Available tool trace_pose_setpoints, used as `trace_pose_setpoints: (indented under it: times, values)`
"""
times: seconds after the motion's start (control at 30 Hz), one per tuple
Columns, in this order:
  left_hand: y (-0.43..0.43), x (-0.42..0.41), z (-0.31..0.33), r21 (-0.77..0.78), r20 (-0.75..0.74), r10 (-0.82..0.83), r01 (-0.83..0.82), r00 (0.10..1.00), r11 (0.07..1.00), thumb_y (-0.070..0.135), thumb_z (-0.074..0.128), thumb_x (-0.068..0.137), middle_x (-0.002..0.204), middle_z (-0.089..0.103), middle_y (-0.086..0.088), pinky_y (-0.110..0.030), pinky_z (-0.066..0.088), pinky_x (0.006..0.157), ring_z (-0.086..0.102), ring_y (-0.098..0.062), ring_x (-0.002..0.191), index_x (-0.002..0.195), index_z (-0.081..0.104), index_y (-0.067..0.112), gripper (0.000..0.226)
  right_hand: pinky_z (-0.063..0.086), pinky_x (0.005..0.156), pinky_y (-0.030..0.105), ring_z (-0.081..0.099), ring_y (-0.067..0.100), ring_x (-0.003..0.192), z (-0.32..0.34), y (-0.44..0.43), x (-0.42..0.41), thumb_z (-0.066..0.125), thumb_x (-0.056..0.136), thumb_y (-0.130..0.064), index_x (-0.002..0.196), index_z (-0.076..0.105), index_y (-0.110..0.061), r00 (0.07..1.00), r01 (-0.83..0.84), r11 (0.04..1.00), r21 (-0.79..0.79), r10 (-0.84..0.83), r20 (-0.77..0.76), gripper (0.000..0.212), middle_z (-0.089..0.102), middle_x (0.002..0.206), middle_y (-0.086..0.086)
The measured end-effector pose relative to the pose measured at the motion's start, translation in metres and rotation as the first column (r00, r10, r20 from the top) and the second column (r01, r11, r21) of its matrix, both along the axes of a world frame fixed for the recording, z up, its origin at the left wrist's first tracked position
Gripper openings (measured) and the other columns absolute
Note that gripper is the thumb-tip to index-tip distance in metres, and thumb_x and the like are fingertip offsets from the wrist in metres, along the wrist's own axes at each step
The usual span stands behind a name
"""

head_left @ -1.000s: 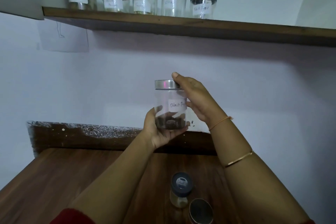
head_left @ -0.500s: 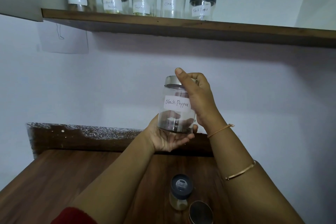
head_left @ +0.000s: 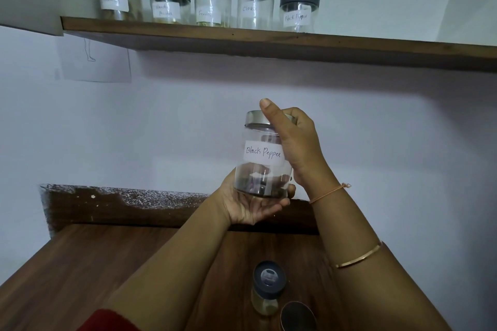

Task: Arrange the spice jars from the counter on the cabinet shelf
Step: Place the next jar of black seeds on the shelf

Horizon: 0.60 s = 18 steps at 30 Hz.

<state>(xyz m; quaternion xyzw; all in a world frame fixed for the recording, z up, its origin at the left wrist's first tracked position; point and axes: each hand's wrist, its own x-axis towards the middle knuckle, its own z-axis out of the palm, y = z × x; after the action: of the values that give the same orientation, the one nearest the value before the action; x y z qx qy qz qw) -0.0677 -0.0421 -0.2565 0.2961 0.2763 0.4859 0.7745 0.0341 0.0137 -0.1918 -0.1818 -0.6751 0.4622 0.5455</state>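
Midair between counter [head_left: 107, 263] and shelf [head_left: 242, 37], the Black Pepper jar [head_left: 265, 158] sits in both hands. The left hand [head_left: 250, 204] curls its fingers under the base, and the right hand [head_left: 295, 142] clamps the lid and side. Five jars [head_left: 212, 0] stand on the far shelf, and two jars [head_left: 267, 287] stand on the near counter.

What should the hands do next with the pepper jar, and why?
Probably lift the Black Pepper jar up to the shelf, into the open stretch right of the rightmost jar. The left hand cups its base, and the right hand grips its lid.
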Motion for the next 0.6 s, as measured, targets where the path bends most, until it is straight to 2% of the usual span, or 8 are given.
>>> trace_pose_setpoints:
  times: [0.17, 0.4, 0.47, 0.6]
  values:
    - [0.000, 0.003, 0.002, -0.020, 0.018, 0.043, -0.043, 0.999, 0.999, 0.036, 0.036, 0.092, 0.084, 0.070, -0.018, -0.036, 0.061, 0.057, 0.071, -0.032, 0.067, 0.087, 0.071, 0.000, 0.050, 0.044, 0.052, 0.022, 0.056, -0.001, 0.048, 0.002, 0.003, 0.004, 0.068, 0.077, -0.052, 0.067, 0.043, -0.021, 0.998, -0.067, 0.997, -0.027, 0.066, -0.012, 0.041, 0.048, 0.065, -0.006]
    - [-0.005, 0.015, 0.015, 0.030, -0.065, 0.178, -0.176, 0.982, 0.984, 0.032, 0.045, 0.080, 0.085, 0.070, -0.020, -0.036, 0.060, 0.056, 0.070, -0.035, 0.068, 0.082, 0.074, -0.001, 0.044, 0.051, 0.052, 0.021, 0.065, 0.009, 0.059, 0.008, 0.004, 0.017, 0.065, 0.081, -0.045, 0.087, 0.053, -0.012, 0.972, -0.231, 0.968, -0.093, 0.225, -0.073, 0.035, 0.061, 0.075, 0.000]
    - [-0.005, 0.019, 0.018, 0.047, -0.077, 0.218, -0.214, 0.973, 0.976, 0.032, 0.044, 0.082, 0.085, 0.071, -0.021, -0.037, 0.060, 0.056, 0.070, -0.036, 0.068, 0.081, 0.075, -0.001, 0.046, 0.053, 0.056, 0.025, 0.068, 0.015, 0.068, 0.009, 0.003, 0.020, 0.064, 0.080, -0.045, 0.089, 0.055, -0.013, 0.958, -0.282, 0.953, -0.112, 0.273, -0.091, 0.035, 0.065, 0.082, 0.005]
    - [-0.005, 0.028, 0.025, 0.072, -0.094, 0.296, -0.290, 0.951, 0.954, 0.035, 0.038, 0.088, 0.085, 0.071, -0.023, -0.039, 0.059, 0.056, 0.070, -0.039, 0.069, 0.092, 0.071, 0.000, 0.049, 0.050, 0.079, 0.044, 0.063, 0.033, 0.089, 0.015, 0.002, 0.028, 0.062, 0.074, -0.049, 0.108, 0.056, -0.010, 0.941, -0.335, 0.923, -0.191, 0.317, -0.119, 0.053, 0.063, 0.104, 0.018]
